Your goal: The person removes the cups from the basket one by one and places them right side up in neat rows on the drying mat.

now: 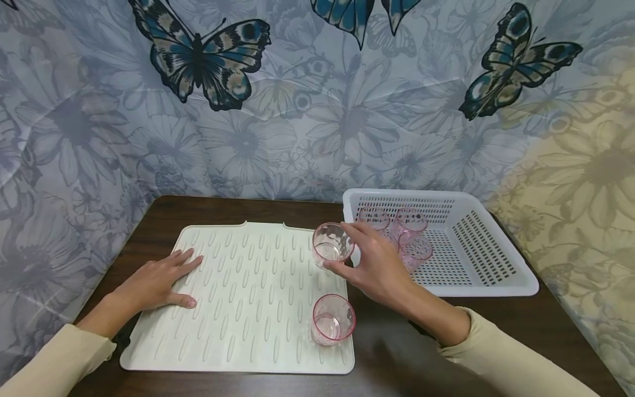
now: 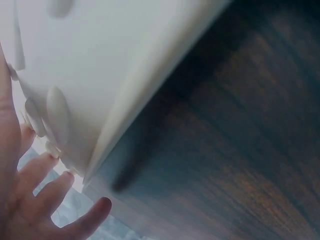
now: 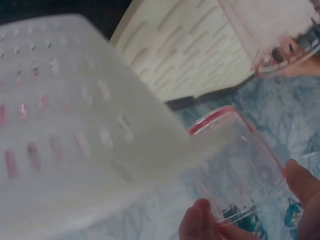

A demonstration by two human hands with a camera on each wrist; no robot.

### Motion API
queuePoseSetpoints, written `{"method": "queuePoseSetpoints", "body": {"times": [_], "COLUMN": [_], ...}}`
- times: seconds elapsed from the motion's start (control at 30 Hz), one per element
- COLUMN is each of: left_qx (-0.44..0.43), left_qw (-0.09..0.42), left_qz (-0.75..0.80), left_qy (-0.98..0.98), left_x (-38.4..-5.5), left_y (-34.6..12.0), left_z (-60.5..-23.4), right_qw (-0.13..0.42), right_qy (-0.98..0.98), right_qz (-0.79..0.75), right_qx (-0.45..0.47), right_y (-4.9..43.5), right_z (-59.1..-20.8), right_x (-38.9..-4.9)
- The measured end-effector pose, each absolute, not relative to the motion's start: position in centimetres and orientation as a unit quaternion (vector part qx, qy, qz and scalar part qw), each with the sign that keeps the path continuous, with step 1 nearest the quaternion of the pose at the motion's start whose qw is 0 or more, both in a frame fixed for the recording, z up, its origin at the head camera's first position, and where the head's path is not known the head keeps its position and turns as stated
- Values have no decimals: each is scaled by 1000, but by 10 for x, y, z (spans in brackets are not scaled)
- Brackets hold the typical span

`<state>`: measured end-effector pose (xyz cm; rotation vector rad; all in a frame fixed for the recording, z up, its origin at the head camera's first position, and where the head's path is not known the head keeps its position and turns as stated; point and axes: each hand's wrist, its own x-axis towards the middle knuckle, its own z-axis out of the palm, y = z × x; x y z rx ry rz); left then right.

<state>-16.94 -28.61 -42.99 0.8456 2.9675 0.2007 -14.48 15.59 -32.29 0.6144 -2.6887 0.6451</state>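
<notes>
My right hand (image 1: pixel 379 264) pinches a clear glass (image 1: pixel 331 251) with a pink rim between thumb and fingers, over the far right corner of a white ridged drying mat (image 1: pixel 248 298). In the right wrist view the thumb and fingertips lie on opposite sides of this glass (image 3: pixel 240 165). A second pink-rimmed glass (image 1: pixel 332 325) stands upright on the mat, nearer the front. My left hand (image 1: pixel 159 281) rests spread on the mat's left edge. The left wrist view shows its fingers (image 2: pixel 47 195) stretched out beside the mat's rim (image 2: pixel 135 100).
A white perforated basket (image 1: pixel 501 270) stands on the right, behind the right forearm. Several pink-tinted glasses (image 1: pixel 415 248) are grouped in its left part. Everything is on a dark wooden table (image 1: pixel 412 353), with a butterfly-patterned cloth (image 1: pixel 317 138) behind.
</notes>
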Motion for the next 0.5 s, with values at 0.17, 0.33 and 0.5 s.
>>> {"method": "queuePoseSetpoints", "body": {"times": [0.17,0.33,0.5], "left_qx": [275,272,269], "left_qw": [23,25,28], "left_qz": [64,67,69], "left_qy": [959,960,960], "left_x": [-169,-169,-169], "left_y": [-286,-287,-286], "left_z": [-431,-431,-431], "right_qw": [156,151,153], "right_qy": [-942,-945,-949], "right_qz": [211,198,166], "right_qx": [208,211,222], "right_y": [148,143,140], "right_z": [-339,-350,-359], "right_x": [-138,-138,-142]}}
